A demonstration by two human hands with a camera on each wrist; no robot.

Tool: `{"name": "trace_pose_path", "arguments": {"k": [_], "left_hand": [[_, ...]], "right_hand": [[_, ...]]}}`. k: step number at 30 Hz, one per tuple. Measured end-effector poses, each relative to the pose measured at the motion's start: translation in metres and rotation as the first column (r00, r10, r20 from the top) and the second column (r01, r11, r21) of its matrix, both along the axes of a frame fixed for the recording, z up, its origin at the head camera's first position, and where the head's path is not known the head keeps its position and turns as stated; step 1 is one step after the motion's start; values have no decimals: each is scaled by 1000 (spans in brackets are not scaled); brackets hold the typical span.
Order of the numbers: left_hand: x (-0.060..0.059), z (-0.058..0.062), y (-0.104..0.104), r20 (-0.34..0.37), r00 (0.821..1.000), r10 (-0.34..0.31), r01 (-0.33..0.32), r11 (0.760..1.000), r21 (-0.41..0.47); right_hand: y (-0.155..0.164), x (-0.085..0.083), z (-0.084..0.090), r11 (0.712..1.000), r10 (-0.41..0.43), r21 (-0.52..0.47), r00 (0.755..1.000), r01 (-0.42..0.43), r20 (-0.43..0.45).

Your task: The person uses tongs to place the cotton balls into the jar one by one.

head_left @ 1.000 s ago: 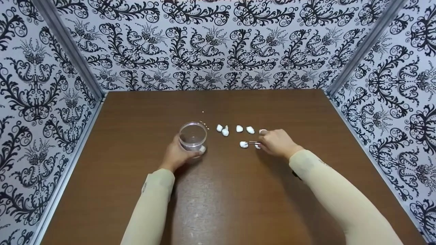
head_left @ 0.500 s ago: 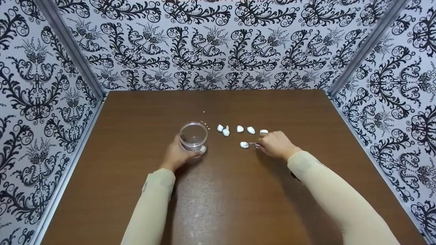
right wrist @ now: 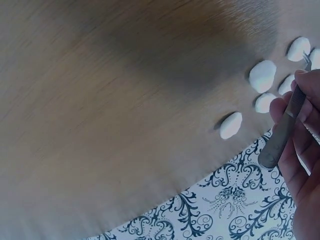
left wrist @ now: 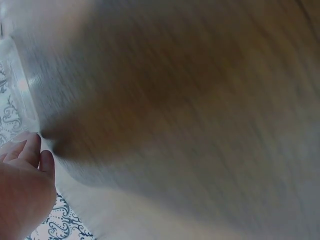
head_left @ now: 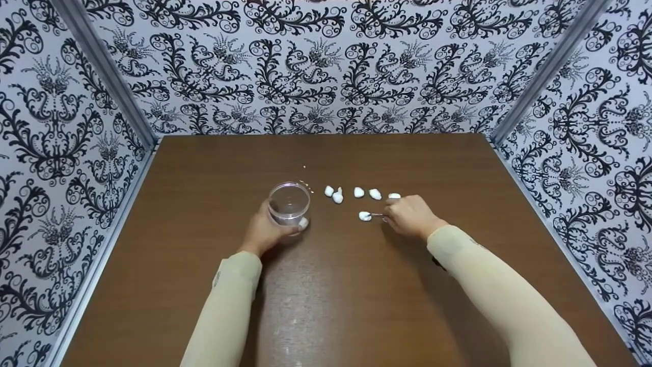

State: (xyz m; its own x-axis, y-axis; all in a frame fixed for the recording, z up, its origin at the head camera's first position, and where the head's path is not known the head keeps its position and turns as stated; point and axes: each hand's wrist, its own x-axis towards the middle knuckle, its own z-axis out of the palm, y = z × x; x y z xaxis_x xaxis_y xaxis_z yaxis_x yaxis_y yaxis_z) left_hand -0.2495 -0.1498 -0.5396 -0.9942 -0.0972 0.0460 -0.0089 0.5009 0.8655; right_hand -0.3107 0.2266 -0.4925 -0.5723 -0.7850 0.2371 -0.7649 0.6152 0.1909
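On the smooth brown wood-grain table (head_left: 204, 285), the left hand (head_left: 265, 232) wraps around a clear round plastic cup (head_left: 289, 204) standing near the middle, a white pebble (head_left: 303, 223) at its base. Right of it lie smooth white pebbles (head_left: 359, 192) in a loose row. The right hand (head_left: 410, 216) pinches slim metal tweezers (head_left: 377, 214), tips at one pebble (head_left: 364, 216).

Between the clear cup (head_left: 289, 204) and the tweezers (head_left: 377, 214) lies a strip of bare bench (head_left: 331, 285), wide enough for a hand to pass toward the person. Farther back, a row of white pebbles (head_left: 359, 192) blocks that lane (small gaps between them). Patterned walls (head_left: 326, 66) close the bench on the left, right and far sides.
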Motion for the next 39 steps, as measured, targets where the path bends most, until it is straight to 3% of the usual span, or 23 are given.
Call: {"name": "trace_pose_path", "arguments": {"k": [27,39], "left_hand": [[-3,-1,0,-3,1000,3,-3,1000,-2],[-3,-3,-1,-6,1000,4,-4,1000,-16]], "right_hand": [[-2,-7,16,1000,9,-8,1000,-9,-6],[-21,-13,40,990,98,-95,993,-104,-73]]}}
